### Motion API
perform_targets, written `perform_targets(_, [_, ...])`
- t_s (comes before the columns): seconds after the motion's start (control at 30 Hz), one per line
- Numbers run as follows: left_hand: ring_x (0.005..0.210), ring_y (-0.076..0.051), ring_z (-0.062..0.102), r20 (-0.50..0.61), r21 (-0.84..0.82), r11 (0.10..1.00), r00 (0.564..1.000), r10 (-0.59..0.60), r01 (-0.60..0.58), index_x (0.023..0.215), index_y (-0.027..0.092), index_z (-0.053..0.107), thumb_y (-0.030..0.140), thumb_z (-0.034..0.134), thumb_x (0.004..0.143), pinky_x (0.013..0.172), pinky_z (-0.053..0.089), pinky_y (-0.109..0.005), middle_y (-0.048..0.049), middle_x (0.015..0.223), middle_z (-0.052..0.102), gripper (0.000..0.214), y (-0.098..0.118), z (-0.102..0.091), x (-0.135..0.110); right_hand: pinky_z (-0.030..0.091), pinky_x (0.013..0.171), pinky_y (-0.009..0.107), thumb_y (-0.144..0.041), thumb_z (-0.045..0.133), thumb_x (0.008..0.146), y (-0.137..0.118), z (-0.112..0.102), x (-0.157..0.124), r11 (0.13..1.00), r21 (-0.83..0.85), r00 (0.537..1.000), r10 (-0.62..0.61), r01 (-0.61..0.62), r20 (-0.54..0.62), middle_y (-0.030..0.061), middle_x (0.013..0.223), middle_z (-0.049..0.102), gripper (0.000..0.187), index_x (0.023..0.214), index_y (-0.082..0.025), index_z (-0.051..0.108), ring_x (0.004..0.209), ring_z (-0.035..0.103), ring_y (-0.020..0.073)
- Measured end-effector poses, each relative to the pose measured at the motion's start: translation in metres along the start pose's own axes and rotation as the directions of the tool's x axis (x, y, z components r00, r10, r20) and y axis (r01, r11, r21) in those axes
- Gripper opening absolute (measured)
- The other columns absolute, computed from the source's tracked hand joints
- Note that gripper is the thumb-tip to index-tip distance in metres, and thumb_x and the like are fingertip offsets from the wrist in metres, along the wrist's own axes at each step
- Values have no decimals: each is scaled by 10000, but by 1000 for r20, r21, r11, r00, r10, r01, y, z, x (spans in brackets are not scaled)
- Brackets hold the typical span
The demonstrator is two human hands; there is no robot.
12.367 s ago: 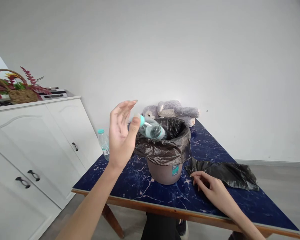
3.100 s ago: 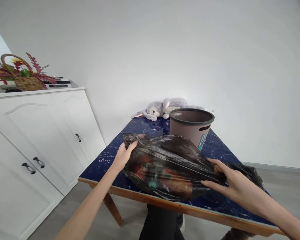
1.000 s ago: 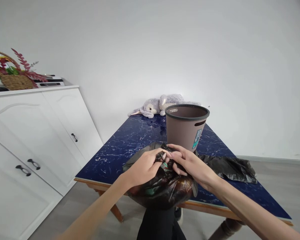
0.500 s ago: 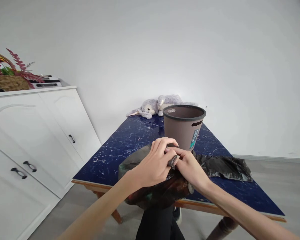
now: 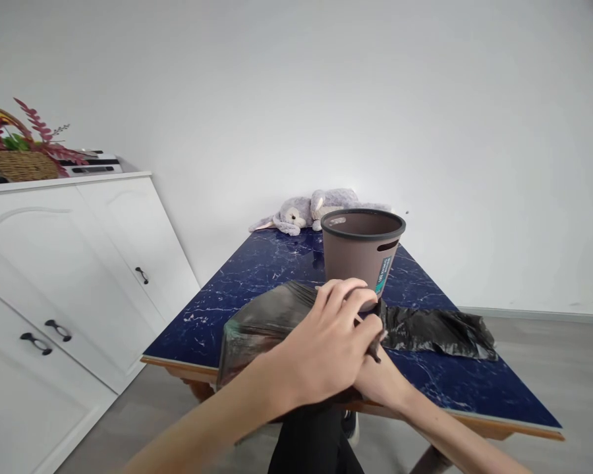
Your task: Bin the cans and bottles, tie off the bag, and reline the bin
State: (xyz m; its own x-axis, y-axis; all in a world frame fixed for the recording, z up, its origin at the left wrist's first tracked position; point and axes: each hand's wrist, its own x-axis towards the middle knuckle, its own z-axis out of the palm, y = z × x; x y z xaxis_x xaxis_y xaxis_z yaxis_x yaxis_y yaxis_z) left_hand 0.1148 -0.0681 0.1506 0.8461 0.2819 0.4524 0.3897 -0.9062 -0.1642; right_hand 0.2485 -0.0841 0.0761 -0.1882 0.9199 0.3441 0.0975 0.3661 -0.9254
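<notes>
A filled black garbage bag (image 5: 267, 316) hangs over the table's front edge, its thin film stretched over reddish and greenish contents. My left hand (image 5: 333, 329) is closed on the bag's gathered top, fingers curled over it. A dark twisted end of the film pokes out beside the left fingertips. Behind and below it, my right hand (image 5: 378, 378) is closed at the same gathered part; its fingers are mostly hidden by the left hand. Just beyond the hands a brown trash can (image 5: 350, 253) with a dark rim stands upright on the table.
A flattened black garbage bag (image 5: 437, 331) lies on the blue marbled table (image 5: 227, 296), right of my hands. A grey plush rabbit (image 5: 296, 214) lies at the back against the wall. At left stands a white cabinet (image 5: 79, 263) with a flower basket (image 5: 22, 163) on top.
My left hand has moved right and crossed over the right hand at the bag's neck. The bag has shifted left and turned, with more of its side showing.
</notes>
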Motion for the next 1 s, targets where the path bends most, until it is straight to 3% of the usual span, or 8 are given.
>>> perform_targets(0.2, [1529,-360,390,-107,96,995,994,0,10,1179,182,619,84,511,993,1272,309,-606,-197,1509,542,236,8,10,-13,511,1125,511,-525,653,903,0,2,1,992,113,993,-45,57,-106,115,1164,773,499,1324,-261,708,1258,644,358])
perform_targets(0.27, [1546,-371,367,-184,-5,997,980,-78,79,1321,211,532,233,587,1026,1272,300,-635,-205,1565,480,301,2,11,-20,484,1158,517,-558,690,899,2,2,5,973,224,993,-24,49,-116,108,1192,782,525,1331,-261,724,1289,636,357])
perform_targets(0.33, [1558,-395,346,-231,-150,971,948,-218,186,1451,232,400,449,701,989,1255,330,-645,-228,1608,410,592,-6,10,-29,459,1186,510,-555,713,910,7,1,9,934,355,991,19,30,-133,92,1245,780,507,1329,-272,741,1310,632,341])
perform_targets(0.47, [1555,-409,371,-29,-365,846,904,-427,388,1609,246,199,605,772,910,1214,403,-597,-235,1641,387,972,-23,6,-46,467,1175,484,-555,744,919,15,-1,16,856,516,986,95,-12,-135,63,1340,760,440,1280,-305,782,1305,640,318])
perform_targets(0.57, [1500,-403,435,204,-396,784,878,-433,478,1640,266,262,579,726,955,1172,427,-571,-196,1604,470,885,-37,5,-51,482,1149,468,-554,760,910,14,-4,20,850,526,993,79,-24,-83,45,1298,777,392,1227,-330,807,1302,635,319])
perform_targets(0.63, [1417,-383,484,260,-394,785,877,-404,478,1588,256,401,524,723,972,1151,426,-552,-173,1508,559,745,-47,7,-50,485,1130,459,-547,769,902,12,-6,22,858,513,996,63,-25,-58,36,1239,793,369,1202,-337,813,1278,640,317])
perform_targets(0.83, [1162,-293,505,256,-362,849,917,-307,385,1337,224,612,121,544,962,1068,400,-475,-111,1271,650,394,-64,17,-44,527,885,342,-429,766,878,6,-12,27,847,526,993,115,-85,-24,16,930,739,357,1201,-279,797,896,629,218])
perform_targets(1.0, [991,-264,506,249,-393,789,881,-403,472,987,208,637,164,419,1018,1018,405,-475,-76,1023,640,225,-66,22,-50,369,579,221,-390,724,883,-5,-16,32,677,719,975,224,-161,8,-45,737,380,285,1073,-187,789,637,301,118])
